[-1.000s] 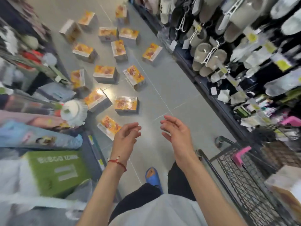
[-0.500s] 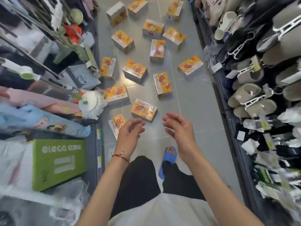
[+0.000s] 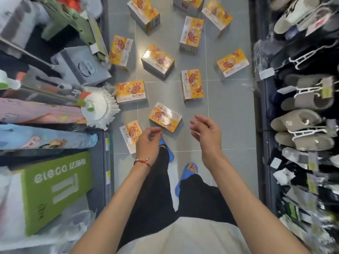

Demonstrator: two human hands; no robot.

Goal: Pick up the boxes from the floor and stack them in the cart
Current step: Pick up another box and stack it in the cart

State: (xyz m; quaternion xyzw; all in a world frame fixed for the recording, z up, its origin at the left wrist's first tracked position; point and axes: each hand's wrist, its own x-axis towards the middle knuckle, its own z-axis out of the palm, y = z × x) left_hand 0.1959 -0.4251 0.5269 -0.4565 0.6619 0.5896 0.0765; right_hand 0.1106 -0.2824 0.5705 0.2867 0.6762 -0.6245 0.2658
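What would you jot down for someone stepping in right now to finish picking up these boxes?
Left hand: open, empty, above the nearest box.
Right hand: open, empty, near the second box.
About eleven orange boxes lie scattered on the floor; none held.
Cart out of view, so what is stacked cannot be told.
Left: lift every box seen, nearest first.

The left hand [image 3: 147, 143] is covering a corner of the nearest box [image 3: 129, 133] and the front of a blue sandal [image 3: 170, 156]. A black trouser leg [image 3: 152, 189] is hiding the rest of that sandal. The top edge is cutting off a far box [image 3: 189, 3]. The goods [image 3: 308, 208] low on the right are looking too blurry to tell.
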